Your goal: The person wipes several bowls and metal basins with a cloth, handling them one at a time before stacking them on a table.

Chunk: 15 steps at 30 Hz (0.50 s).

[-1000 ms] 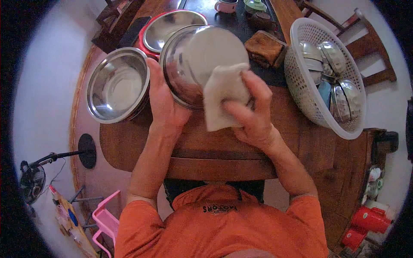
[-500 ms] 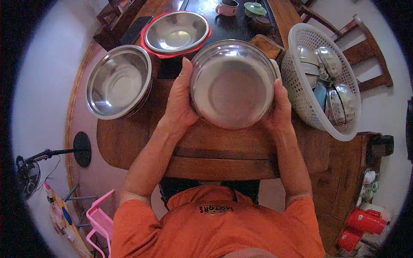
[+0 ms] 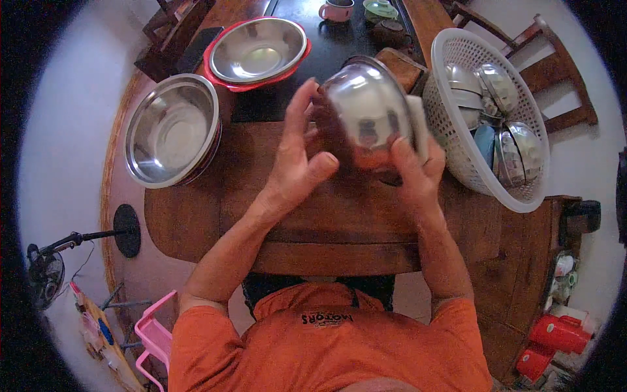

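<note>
A shiny stainless-steel bowl [image 3: 373, 101] is tilted on its side above the wooden table, its rounded outside showing, slightly blurred. My right hand [image 3: 421, 173] grips it on the right, thumb across the outer wall. Something white [image 3: 417, 111], perhaps a cloth, shows between that hand and the bowl; its kind is unclear. My left hand [image 3: 290, 157] is at the bowl's left with thumb and fingers spread; whether its fingertips touch the metal I cannot tell. Left of my hands stands a stack of steel basins [image 3: 173, 130]. Behind it, another steel basin [image 3: 258, 52] sits inside a red one [image 3: 212, 72].
A white perforated basket [image 3: 450, 144] at the right holds several steel bowls [image 3: 499, 88], tilted toward me. Farther back on the wooden table [image 3: 313, 215] are a pink mug [image 3: 337, 10] and a green-lidded cup [image 3: 380, 9]. A fan [image 3: 46, 268] stands at the left.
The bowl has turned from facing me to lying tilted on its side. My left hand has come off its rim and opened, while my right hand still holds it.
</note>
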Available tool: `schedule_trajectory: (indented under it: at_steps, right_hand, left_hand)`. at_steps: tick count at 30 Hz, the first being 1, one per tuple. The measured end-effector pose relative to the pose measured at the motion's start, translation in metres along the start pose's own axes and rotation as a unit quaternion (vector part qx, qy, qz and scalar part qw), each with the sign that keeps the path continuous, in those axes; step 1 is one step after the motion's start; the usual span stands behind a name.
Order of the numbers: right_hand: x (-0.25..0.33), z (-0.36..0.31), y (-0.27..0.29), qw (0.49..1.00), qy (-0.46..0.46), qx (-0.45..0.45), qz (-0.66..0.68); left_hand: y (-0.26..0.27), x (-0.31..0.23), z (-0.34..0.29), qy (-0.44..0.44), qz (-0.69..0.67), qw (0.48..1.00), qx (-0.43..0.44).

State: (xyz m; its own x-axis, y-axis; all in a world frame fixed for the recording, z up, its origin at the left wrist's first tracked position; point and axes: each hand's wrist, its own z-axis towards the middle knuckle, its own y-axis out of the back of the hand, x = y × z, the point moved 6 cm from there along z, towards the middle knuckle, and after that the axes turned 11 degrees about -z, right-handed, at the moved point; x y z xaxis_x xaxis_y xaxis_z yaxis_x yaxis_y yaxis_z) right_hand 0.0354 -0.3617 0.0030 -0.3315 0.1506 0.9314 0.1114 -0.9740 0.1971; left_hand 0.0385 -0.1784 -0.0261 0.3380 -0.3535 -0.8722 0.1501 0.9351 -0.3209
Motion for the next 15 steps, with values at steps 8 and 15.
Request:
schedule_trajectory:
  at_steps: [8, 15]
  right_hand:
    - [-0.001, -0.023, -0.044, 0.977, 0.104, 0.18, 0.043]
    - [0.013, -0.014, -0.051, 0.962, 0.13, 0.219, -0.096]
  left_hand:
    - [-0.008, 0.002, -0.007, 0.108, -0.034, 0.994, 0.006]
    - [-0.007, 0.025, -0.014, 0.219, -0.36, 0.906, 0.023]
